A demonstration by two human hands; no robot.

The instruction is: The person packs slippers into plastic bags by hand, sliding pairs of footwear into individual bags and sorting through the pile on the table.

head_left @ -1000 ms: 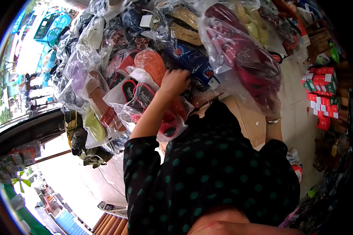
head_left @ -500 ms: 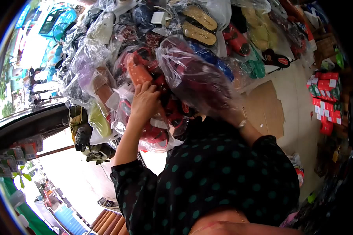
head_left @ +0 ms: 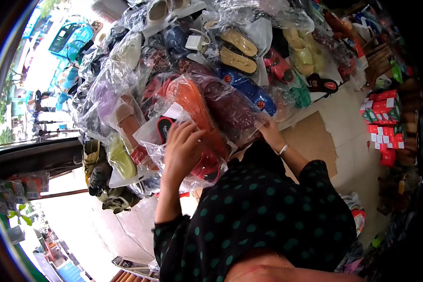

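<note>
My left hand [head_left: 181, 148] curls its fingers over a clear plastic bag with red footwear [head_left: 209, 167] in it. A black insole with a red rim [head_left: 165, 128] shows just beyond those fingertips. Orange sandals [head_left: 192, 101] in plastic lie to the right of this hand. My right hand [head_left: 271, 134] pinches the near end of a clear plastic bag holding maroon footwear [head_left: 228, 101]. This bag lies on the pile, between the orange sandals and a pair of blue slippers [head_left: 249, 89]. The fingertips of my right hand are partly hidden by the plastic.
Around them spreads a heap of bagged footwear, with gold-soled sandals [head_left: 238, 50], green slippers [head_left: 122, 157] and a white adapter [head_left: 193, 43]. Flattened cardboard [head_left: 312, 143] lies on the tiled floor [head_left: 350, 122] to the right. Red boxes [head_left: 383, 110] are stacked farther right.
The maroon bag, raised and blurred before, now lies lower on the pile. My left hand has left an orange sandal and moved down and right; larger orange sandals now show beside it.
</note>
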